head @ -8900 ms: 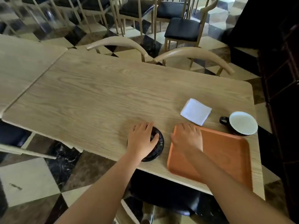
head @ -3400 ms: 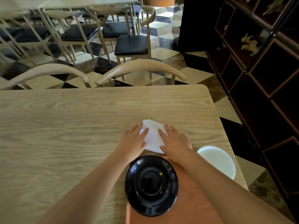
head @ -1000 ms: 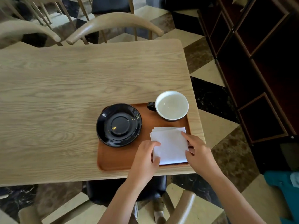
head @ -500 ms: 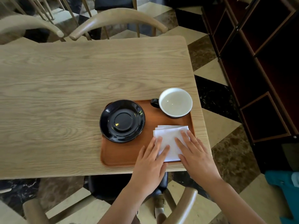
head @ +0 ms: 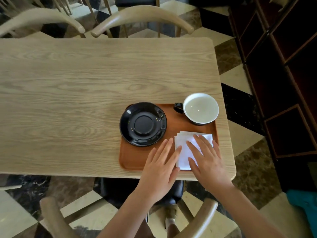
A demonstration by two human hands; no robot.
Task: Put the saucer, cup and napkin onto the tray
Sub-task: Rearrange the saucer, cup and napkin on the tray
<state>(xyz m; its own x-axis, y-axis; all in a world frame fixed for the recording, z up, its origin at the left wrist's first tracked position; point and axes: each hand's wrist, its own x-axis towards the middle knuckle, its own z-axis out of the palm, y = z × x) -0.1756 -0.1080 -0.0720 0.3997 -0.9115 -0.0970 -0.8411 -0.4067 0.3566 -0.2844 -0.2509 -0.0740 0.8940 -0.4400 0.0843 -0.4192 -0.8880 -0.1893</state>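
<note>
An orange-brown tray [head: 135, 157] sits at the near right corner of the wooden table. On its left part rests a black saucer [head: 143, 124]. At its far right corner stands a cup [head: 200, 108], white inside, with a black handle pointing left. A folded white napkin [head: 184, 146] lies on the tray's near right part. My left hand [head: 161, 166] lies flat with spread fingers at the napkin's left edge. My right hand [head: 206, 160] rests flat on top of the napkin and covers its right part. Neither hand grips anything.
The light wooden table [head: 77, 93] stretches left and away from the tray. Two curved wooden chair backs [head: 142, 16] stand at the far side, and another chair [head: 51, 219] is below me. A dark shelf unit [head: 283, 74] stands to the right.
Both hands have flattened onto the napkin and slid slightly right on the tray. The saucer, cup and tray have not moved on the table.
</note>
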